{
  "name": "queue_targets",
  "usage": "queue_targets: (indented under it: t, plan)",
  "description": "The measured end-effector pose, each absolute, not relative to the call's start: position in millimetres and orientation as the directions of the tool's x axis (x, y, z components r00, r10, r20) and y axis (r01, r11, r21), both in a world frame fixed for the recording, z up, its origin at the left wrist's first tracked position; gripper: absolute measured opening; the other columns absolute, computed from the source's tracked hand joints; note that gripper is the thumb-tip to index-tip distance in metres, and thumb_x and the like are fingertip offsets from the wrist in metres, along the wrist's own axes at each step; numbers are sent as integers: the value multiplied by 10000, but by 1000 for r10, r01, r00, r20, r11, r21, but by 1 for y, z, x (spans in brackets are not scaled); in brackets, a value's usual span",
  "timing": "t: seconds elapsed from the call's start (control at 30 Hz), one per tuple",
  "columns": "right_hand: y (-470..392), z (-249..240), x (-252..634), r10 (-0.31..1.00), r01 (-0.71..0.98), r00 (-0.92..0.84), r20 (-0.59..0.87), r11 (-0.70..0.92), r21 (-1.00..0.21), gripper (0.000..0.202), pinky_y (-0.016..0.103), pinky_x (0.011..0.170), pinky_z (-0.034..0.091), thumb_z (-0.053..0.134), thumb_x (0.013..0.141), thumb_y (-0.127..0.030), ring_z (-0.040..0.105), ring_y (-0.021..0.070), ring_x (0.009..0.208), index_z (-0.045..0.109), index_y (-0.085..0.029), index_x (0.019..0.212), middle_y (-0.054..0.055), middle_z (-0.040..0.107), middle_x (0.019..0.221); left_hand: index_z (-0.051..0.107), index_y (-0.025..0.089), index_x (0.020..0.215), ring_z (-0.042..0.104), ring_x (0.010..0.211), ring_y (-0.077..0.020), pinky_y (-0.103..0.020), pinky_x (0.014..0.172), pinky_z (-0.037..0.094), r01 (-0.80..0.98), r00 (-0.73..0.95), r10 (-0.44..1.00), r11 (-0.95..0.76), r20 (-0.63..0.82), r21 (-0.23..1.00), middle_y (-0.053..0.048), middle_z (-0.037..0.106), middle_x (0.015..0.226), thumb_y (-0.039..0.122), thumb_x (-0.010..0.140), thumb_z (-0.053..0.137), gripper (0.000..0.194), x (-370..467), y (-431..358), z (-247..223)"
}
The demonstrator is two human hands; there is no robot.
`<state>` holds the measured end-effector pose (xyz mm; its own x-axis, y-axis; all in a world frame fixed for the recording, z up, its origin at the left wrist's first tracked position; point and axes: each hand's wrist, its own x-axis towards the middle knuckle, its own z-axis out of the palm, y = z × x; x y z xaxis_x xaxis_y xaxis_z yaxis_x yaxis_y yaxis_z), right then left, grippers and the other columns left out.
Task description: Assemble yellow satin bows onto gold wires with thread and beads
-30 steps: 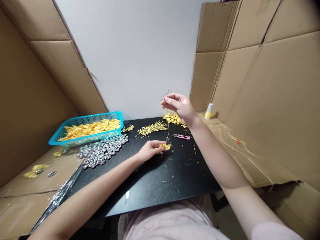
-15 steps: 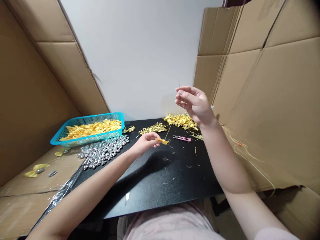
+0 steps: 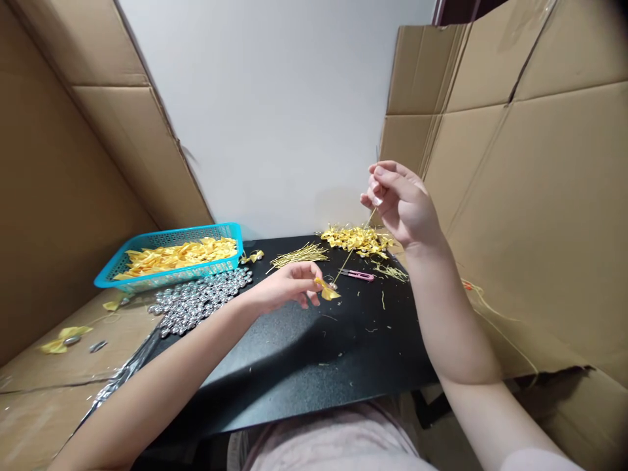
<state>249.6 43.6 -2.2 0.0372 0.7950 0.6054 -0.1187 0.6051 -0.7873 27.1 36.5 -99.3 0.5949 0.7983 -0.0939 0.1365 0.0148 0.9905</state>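
Note:
My left hand [image 3: 293,286] pinches a yellow ribbon bow [image 3: 328,291] low over the black table. A silvery bead [image 3: 333,286] shows at the bow. Raised at the right, my right hand [image 3: 400,193] pinches a thin needle [image 3: 377,154] that points upward. A yellow thread [image 3: 349,256] runs from the bow up to my right hand. Behind my left hand lies a bundle of gold sticks [image 3: 300,255]. Pink-handled snips [image 3: 357,275] rest on the table to the right of the bow.
A blue basket [image 3: 167,231] of yellow ribbon pieces stands at the left, with silver beads [image 3: 196,302] before it. Yellow bows [image 3: 358,240] are piled at the back of the black table [image 3: 304,386]. Thread scraps lie around. Cardboard walls [image 3: 549,216] flank both sides.
My right hand has moved right with the needle, and the thread now stretches further. In my left hand the bow has shifted slightly right and down, and its bead now shows.

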Motion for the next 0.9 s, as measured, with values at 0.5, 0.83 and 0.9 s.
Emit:
queue_targets:
  t: [0.5,0.83,0.9]
  plan:
    - [40,-2,247,806,-150,-36,591,580,-801,177,303,709,521,659,767,-398,558,112,676,617,-231,809,-16,538,702,517,161,719,677,609,-103,-176,556,498,-44,300,954,15,-1,999,-50,741,744,214,652,765,262,18,76,-103]
    - [26,0,238,804,-225,-100,587,556,-800,150,313,711,519,672,728,-365,448,87,544,601,-235,754,-35,493,640,510,159,651,654,631,-87,-191,644,517,-234,231,972,19,37,972,-30,712,729,165,637,726,216,32,76,-81]
    - [29,-2,236,817,-215,-99,567,539,-814,162,313,709,520,675,716,-374,443,91,548,599,-236,754,-32,503,642,485,165,640,627,589,-75,-168,580,495,-227,230,973,67,-13,972,-13,680,685,151,632,680,196,34,80,-88]
